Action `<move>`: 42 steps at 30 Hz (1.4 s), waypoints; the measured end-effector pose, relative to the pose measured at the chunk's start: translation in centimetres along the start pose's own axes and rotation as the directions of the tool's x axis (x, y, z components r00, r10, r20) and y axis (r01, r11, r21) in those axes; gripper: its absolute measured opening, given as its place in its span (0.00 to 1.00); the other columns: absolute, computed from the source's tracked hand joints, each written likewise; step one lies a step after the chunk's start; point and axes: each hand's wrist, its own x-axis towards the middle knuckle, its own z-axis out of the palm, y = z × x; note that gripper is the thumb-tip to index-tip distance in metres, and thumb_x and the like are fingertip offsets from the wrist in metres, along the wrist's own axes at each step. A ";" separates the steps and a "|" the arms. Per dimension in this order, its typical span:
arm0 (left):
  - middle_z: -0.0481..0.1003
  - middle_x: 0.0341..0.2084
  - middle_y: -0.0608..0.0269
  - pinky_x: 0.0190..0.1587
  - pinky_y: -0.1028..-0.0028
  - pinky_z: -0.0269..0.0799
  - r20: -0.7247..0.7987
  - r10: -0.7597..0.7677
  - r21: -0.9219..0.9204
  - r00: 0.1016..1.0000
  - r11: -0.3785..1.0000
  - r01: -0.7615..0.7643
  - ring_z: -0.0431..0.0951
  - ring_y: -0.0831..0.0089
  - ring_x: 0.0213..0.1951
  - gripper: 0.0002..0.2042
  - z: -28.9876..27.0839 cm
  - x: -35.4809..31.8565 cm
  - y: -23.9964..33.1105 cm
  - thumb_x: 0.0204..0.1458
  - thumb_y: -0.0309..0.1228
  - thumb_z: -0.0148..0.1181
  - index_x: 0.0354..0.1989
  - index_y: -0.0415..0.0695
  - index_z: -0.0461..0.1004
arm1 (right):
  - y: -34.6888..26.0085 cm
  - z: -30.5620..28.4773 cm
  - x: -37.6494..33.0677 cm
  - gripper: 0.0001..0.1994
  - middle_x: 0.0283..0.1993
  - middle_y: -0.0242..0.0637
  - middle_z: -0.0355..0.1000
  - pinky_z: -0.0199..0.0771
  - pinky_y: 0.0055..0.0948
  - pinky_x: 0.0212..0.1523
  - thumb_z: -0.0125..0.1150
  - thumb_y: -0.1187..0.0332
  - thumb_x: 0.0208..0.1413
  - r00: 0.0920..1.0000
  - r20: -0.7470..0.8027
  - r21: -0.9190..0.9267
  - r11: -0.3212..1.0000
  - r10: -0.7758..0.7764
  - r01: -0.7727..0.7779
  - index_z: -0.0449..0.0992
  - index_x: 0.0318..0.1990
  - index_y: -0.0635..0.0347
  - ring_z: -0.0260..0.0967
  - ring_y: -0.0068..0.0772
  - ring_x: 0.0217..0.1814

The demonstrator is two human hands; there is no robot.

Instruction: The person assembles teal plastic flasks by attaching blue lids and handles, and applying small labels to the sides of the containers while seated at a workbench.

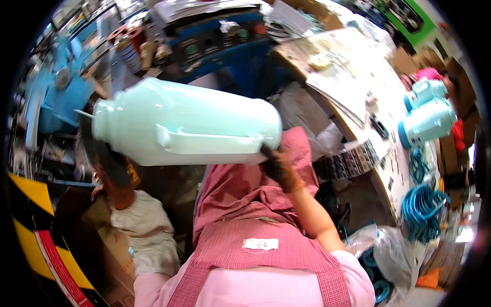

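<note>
A glossy pale mint thermos flask [199,115] lies sideways across my front, its neck to the left and its base to the right. The long side handle [212,141] faces me. At the base edge, my right hand [279,168] in a dark glove is closed on the flask. My left hand [113,166], also dark-gloved and somewhat blurred, reaches up at the neck end and supports it; its fingertips are mostly hidden. A thin pale sliver [84,113] sticks out beside the neck.
A blue machine panel [220,41] stands ahead. Along the right runs a worktable [383,153] with papers [340,89]. Beyond it are more mint flasks [428,123], blue ring-like parts [423,210] and a person in pink [428,74]. Yellow-black striping [30,225] borders the lower left.
</note>
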 end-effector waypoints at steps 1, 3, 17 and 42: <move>0.64 0.52 0.55 0.53 0.66 0.65 -0.011 0.020 -0.045 1.000 0.999 -0.021 0.66 0.67 0.52 0.25 2.2 1.4 2.4 0.58 0.45 0.44 0.55 0.38 0.61 | 0.7 -0.6 0.7 0.16 0.39 0.35 0.71 0.68 0.26 0.43 0.64 0.67 0.49 0.992 0.124 -0.156 0.988 0.013 0.007 0.71 0.44 0.64 0.67 0.27 0.39; 0.66 0.49 0.52 0.49 0.68 0.67 0.030 -0.051 0.115 0.998 0.992 0.047 0.69 0.67 0.47 0.27 4.6 4.0 4.4 0.51 0.34 0.58 0.57 0.34 0.59 | 2.2 -2.3 2.3 0.22 0.50 0.42 0.68 0.62 0.30 0.55 0.65 0.67 0.45 0.925 0.379 -0.359 0.924 0.020 0.127 0.69 0.49 0.64 0.64 0.33 0.51; 0.71 0.42 0.53 0.52 0.62 0.61 0.934 0.153 0.180 0.322 0.576 -0.797 0.68 0.57 0.47 0.11 17.2 4.1 10.2 0.49 0.32 0.57 0.37 0.37 0.73 | -13.5 -27.2 -6.1 0.21 0.46 0.36 0.68 0.62 0.39 0.52 0.64 0.65 0.40 0.397 0.048 -0.973 -0.132 -0.917 -0.188 0.72 0.46 0.54 0.61 0.41 0.52; 0.71 0.47 0.59 0.47 0.74 0.71 0.833 0.527 -0.099 -0.167 -0.154 -0.983 0.74 0.69 0.43 0.16 37.2 20.4 9.7 0.52 0.26 0.54 0.51 0.45 0.69 | -13.6 -31.1 -3.3 0.18 0.49 0.34 0.68 0.60 0.48 0.52 0.67 0.57 0.40 0.472 -0.390 -0.891 0.194 -0.791 -0.411 0.76 0.42 0.43 0.60 0.45 0.53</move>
